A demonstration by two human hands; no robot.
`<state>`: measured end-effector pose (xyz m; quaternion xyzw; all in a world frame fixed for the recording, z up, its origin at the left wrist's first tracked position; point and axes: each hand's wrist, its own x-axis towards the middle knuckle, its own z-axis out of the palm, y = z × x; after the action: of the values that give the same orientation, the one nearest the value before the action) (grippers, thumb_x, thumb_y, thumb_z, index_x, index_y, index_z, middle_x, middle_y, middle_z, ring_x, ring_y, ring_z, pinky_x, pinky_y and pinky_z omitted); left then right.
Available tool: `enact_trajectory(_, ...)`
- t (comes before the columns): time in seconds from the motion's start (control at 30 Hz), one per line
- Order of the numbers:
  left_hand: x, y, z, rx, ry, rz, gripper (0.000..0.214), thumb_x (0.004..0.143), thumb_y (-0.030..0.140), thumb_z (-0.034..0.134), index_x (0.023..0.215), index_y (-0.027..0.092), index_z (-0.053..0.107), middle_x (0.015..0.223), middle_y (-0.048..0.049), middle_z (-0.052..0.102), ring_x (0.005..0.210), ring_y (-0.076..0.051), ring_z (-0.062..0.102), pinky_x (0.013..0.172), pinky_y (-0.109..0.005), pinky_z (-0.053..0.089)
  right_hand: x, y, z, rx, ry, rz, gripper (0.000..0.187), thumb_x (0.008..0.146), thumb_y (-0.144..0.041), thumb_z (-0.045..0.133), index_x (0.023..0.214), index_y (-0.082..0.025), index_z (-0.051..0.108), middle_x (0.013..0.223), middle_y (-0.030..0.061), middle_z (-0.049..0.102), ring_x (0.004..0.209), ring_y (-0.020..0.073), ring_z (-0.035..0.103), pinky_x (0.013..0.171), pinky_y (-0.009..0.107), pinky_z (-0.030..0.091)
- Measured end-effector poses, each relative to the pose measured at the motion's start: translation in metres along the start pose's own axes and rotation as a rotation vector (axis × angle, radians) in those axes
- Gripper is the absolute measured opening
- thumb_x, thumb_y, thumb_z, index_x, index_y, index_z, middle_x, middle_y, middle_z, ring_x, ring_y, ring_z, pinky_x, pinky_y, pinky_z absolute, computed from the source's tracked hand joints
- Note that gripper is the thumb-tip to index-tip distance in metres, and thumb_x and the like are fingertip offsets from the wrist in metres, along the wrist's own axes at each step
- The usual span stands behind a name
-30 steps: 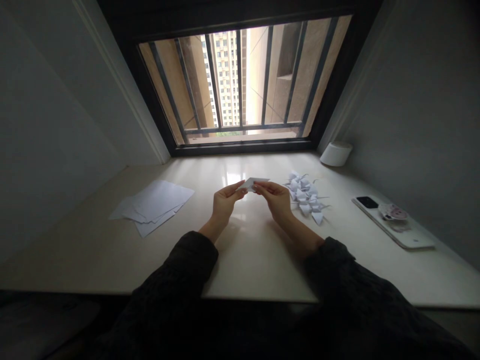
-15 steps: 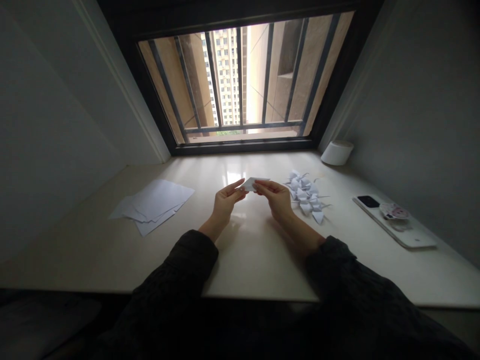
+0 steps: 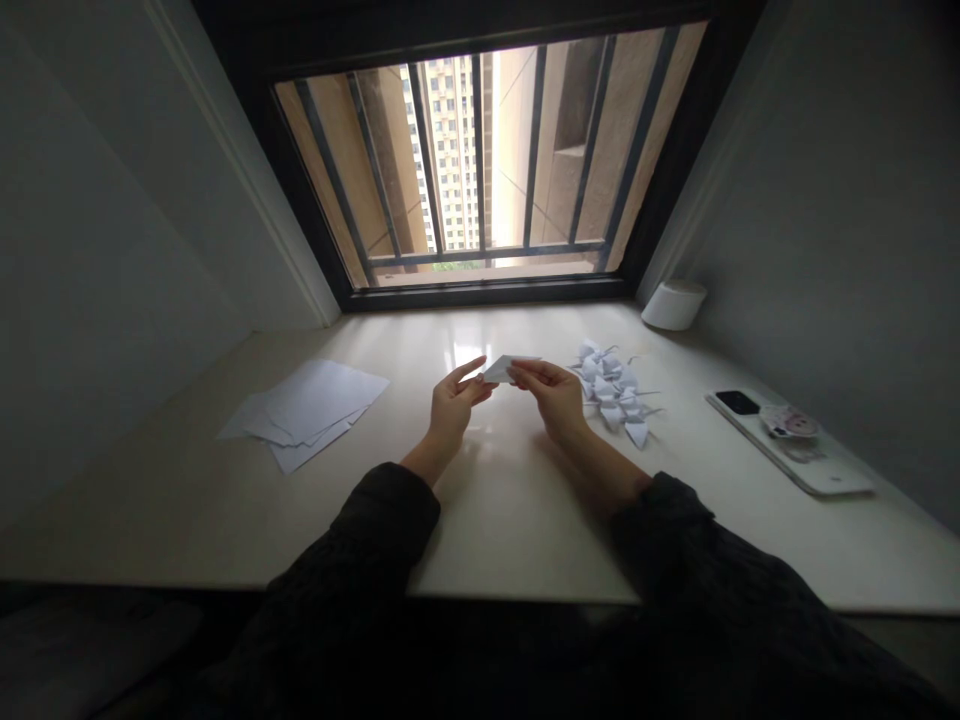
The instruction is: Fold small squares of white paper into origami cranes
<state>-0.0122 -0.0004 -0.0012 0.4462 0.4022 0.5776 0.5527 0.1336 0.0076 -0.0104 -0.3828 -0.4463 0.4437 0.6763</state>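
Observation:
A small piece of folded white paper is held up above the table, pointed at its right end. My right hand pinches it between thumb and fingers from the right. At its left corner, my left hand grips the edge with the thumb and lower fingers, the index finger lifted off. Several white folded paper cranes lie in a cluster just right of my right hand. To the left of my left hand lies a loose stack of white paper sheets.
The pale table runs up to a barred window. A white roll-shaped object stands at the back right corner. A phone in a white case, with a round grip on its back, lies at the right.
The left index finger has lifted a little away from the folded paper, and the left hand has shifted slightly. My right hand stays almost in place.

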Motion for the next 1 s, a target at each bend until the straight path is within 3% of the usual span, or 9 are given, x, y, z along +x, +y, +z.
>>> enact_trajectory(0.2,0.0024,-0.0046,-0.0028,0.187,-0.039,0.051,0.051,0.074,0.042,0.069,0.117,0.017,0.06,0.086,-0.0094,0.073,0.084,-0.023,0.069,0.073,-0.032,0.05,0.0014,-0.002,-0.0015,-0.058,-0.047,-0.059,0.025,0.063,-0.036,0.078,0.081,-0.021,0.074,0.083,0.0043,0.074,0.074,0.0194,0.068,0.073,0.036,0.055)
enact_trajectory(0.37,-0.0003,-0.0038,-0.0018,0.373,-0.097,0.042,0.039,0.073,0.052,0.065,0.086,0.016,0.07,0.088,-0.0108,0.073,0.086,-0.024,0.069,0.066,-0.028,0.047,0.0014,0.0008,-0.0031,-0.184,-0.111,-0.096,0.026,0.064,-0.041,0.077,0.081,-0.021,0.073,0.082,0.0043,0.074,0.075,0.0198,0.067,0.074,0.036,0.054)
enact_trajectory(0.6,-0.0037,0.0006,0.0023,0.308,-0.073,0.035,0.036,0.071,0.05,0.068,0.081,0.016,0.072,0.081,-0.01,0.074,0.08,-0.024,0.069,0.062,-0.028,0.043,-0.0002,0.0014,-0.0027,-0.098,-0.15,-0.012,0.037,0.057,-0.044,0.08,0.085,-0.021,0.072,0.072,0.0015,0.07,0.07,0.0183,0.065,0.073,0.035,0.053)
enact_trajectory(0.7,-0.0042,0.0012,0.0029,0.288,-0.057,0.022,0.035,0.068,0.049,0.071,0.08,0.016,0.073,0.08,-0.0096,0.074,0.08,-0.024,0.069,0.063,-0.028,0.043,-0.0004,0.0017,-0.0012,0.008,-0.132,0.05,0.036,0.051,-0.044,0.083,0.072,-0.02,0.066,0.068,0.0007,0.069,0.068,0.0186,0.065,0.073,0.037,0.053)
enact_trajectory(0.8,-0.0044,0.0008,0.0027,0.271,-0.065,0.001,0.035,0.067,0.049,0.072,0.08,0.017,0.074,0.08,-0.0094,0.074,0.08,-0.023,0.069,0.068,-0.031,0.045,-0.0001,0.0016,-0.0005,0.042,-0.102,0.04,0.038,0.051,-0.043,0.083,0.06,-0.021,0.054,0.065,-0.0014,0.066,0.065,0.0165,0.063,0.07,0.035,0.052)
enact_trajectory(1.0,-0.0043,0.0001,0.0022,0.181,-0.136,-0.085,0.039,0.068,0.049,0.072,0.087,0.015,0.073,0.089,-0.0111,0.074,0.088,-0.024,0.068,0.08,-0.036,0.047,0.0047,0.0033,-0.0038,-0.027,-0.047,-0.025,0.042,0.056,-0.042,0.08,0.057,-0.021,0.044,0.051,-0.0077,0.047,0.053,0.01,0.05,0.056,0.026,0.043)
